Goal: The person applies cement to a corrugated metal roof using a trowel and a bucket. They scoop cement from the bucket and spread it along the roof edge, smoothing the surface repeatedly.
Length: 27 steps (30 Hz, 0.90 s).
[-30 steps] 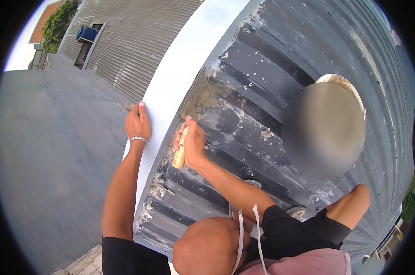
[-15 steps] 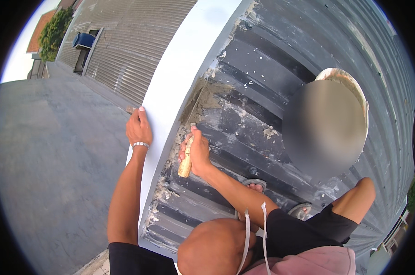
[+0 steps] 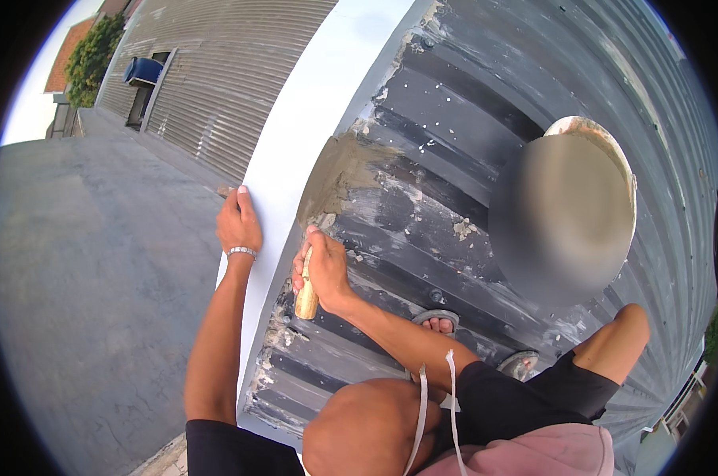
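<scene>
My right hand (image 3: pixel 325 268) is closed around the pale wooden handle (image 3: pixel 306 300) of a trowel, whose blade is hard to make out against the mortar. Wet grey mortar (image 3: pixel 335 178) lies just beyond this hand, smeared along the join between the white parapet (image 3: pixel 295 123) and the corrugated metal roof (image 3: pixel 422 214). My left hand (image 3: pixel 240 224) grips the parapet's outer edge, with its fingertips partly hidden. A small brownish thing beside those fingers is too unclear to name.
A round bucket (image 3: pixel 593 131) with a pale rim stands on the roof at right, mostly covered by a blur. My bent knee (image 3: pixel 632 325) and sandalled feet (image 3: pixel 438 321) are nearby. Left of the parapet lies a lower grey surface (image 3: pixel 97 278).
My right hand has moved toward me and slightly left along the join with the trowel. The mortar behind it looks broader and smoother against the parapet. My left hand has barely moved.
</scene>
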Each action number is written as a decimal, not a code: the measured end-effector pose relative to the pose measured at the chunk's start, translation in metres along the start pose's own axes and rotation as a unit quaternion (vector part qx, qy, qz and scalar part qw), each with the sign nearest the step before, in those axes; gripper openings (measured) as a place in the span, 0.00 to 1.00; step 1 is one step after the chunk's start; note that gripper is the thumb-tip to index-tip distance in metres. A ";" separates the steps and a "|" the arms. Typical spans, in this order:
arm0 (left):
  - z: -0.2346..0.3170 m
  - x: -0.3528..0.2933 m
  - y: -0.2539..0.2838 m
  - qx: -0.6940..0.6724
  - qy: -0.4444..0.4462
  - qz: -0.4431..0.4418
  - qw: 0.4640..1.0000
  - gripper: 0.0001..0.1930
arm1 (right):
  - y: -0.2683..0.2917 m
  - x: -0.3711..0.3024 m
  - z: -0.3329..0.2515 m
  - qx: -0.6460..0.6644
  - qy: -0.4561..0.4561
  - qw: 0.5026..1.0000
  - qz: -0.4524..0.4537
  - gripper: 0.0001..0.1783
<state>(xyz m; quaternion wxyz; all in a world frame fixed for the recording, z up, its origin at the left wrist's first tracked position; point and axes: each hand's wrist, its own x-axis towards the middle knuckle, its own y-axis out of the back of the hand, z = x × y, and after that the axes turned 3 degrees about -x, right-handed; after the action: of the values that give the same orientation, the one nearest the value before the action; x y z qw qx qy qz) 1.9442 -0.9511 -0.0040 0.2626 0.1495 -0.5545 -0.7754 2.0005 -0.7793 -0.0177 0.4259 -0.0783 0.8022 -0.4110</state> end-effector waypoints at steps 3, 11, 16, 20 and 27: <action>-0.010 0.005 0.007 0.001 -0.004 -0.026 1.000 0.30 | 0.007 -0.029 0.016 -0.032 0.005 0.999 -0.008 0.22; -0.003 0.003 0.005 0.006 0.003 -0.014 1.000 0.28 | 0.026 0.032 -0.029 0.007 0.048 0.998 0.026 0.21; -0.017 0.005 0.002 0.005 -0.022 0.002 1.000 0.27 | 0.013 0.036 -0.012 0.008 0.014 0.999 0.033 0.22; -0.005 0.004 0.008 0.003 0.009 -0.025 1.000 0.27 | 0.014 0.003 0.034 -0.017 -0.015 1.000 0.018 0.21; -0.014 0.009 -0.001 0.000 -0.036 0.002 0.999 0.28 | 0.048 -0.067 0.040 -0.075 -0.030 0.996 -0.048 0.20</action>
<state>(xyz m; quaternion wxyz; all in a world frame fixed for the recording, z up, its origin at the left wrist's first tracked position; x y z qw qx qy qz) 1.9437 -0.9670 -0.0093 0.2446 0.1206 -0.5639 -0.7795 2.0830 -0.7394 -0.0231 0.4225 -0.1606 0.8132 -0.3666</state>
